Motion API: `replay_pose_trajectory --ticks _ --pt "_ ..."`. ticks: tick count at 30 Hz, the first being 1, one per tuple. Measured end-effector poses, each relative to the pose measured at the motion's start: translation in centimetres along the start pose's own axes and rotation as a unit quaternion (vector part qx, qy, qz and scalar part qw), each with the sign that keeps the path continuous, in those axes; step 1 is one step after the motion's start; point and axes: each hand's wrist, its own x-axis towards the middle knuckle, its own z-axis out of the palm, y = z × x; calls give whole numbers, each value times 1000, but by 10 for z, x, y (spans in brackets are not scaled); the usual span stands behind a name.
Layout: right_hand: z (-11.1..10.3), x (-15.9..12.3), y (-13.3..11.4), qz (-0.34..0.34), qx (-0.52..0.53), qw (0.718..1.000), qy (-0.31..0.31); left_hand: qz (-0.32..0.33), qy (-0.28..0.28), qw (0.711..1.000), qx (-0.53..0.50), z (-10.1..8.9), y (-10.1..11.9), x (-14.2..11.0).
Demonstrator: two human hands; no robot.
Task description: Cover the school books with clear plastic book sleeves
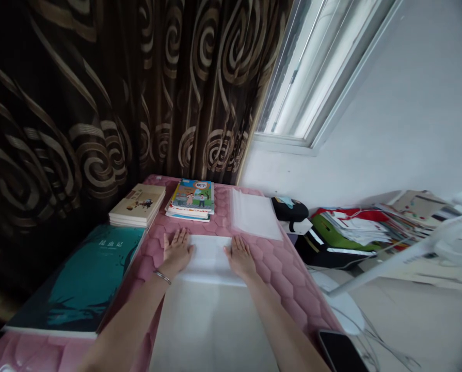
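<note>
My left hand [177,252] lies flat with its fingers stretched forward at the left edge of a white, paper-like band [209,261]. Mirroring it on the right edge, my right hand [240,257] is also flat, fingers pointing away from me. Both thumbs rest on the band. Nearer to me, a larger pale, smooth sheet or cover [211,325] extends between my forearms; whether it is one piece with the band I cannot tell. A bracelet [162,276] circles my left wrist. Beneath everything is a pink quilted surface [285,279].
To the left are a large teal book [95,274] and a beige book stack [138,204]. Colourful textbooks [194,196] sit at the back, beside clear plastic sheets [256,214]. A phone [341,351] lies front right, near a white fan [409,258]. Bags and papers [354,227] crowd the right.
</note>
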Motion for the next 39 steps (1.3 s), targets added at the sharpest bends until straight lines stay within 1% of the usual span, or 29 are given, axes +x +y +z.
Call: replay_pose_trajectory --ticks 4,6,7,8,10,12,13,15,17,18,20,25,27,29,31,32,34,35,36,38,39 --pt "1 0 -1 -4 -6 1000 7 -46 20 998 23 -5 -22 -7" --pt "2 0 -2 -7 -5 1000 11 -63 46 996 36 -10 -23 -11" --pt "2 0 -2 -7 -4 1000 11 -69 57 995 43 -12 -20 -13" --pt "2 -1 -2 -6 -3 1000 12 -73 65 994 50 -14 -14 -14" --pt "2 -1 -2 -5 -3 1000 13 -69 61 994 51 -15 7 -13" --pt "2 -2 -2 -5 -8 1000 13 -33 44 998 34 -12 35 -11" --pt "1 -3 -2 -5 -11 1000 13 -5 26 1000 18 -8 50 -9" --pt "0 -4 -3 -6 -16 1000 15 33 6 999 -5 1 77 -7" --pt "-1 -5 -3 -5 -19 1000 16 60 -2 997 -42 10 92 -5" --pt "-1 -5 -4 -6 -20 1000 16 67 -3 996 -56 13 94 -5" --pt "0 -5 -4 -6 -19 1000 12 74 -2 995 -70 16 86 -5" --pt "2 -3 -2 -4 -22 1000 12 45 -20 998 -40 6 39 -6" --pt "-1 -2 -4 4 -26 1000 9 42 -15 998 -32 3 27 -7" --pt "-5 -3 -14 18 -32 999 5 44 -3 999 -29 2 23 -8" --pt "-9 -6 -32 -2 -28 1000 8 42 8 999 -30 3 23 -8" --pt "-10 -8 -44 -41 -15 999 19 43 10 999 -31 3 24 -8" --pt "-8 -12 -70 -138 47 989 7 47 8 998 -27 5 25 -8" --pt "-7 -13 -82 -169 79 983 -4 50 6 998 -25 5 25 -8" --pt "-5 -13 -91 -184 100 978 -8 52 5 998 -24 5 24 -8" --pt "-1 -13 -99 -178 113 977 -13 53 8 998 -26 5 23 -8" --pt "0 -11 -97 -165 105 981 -13 52 11 998 -28 4 23 -9"
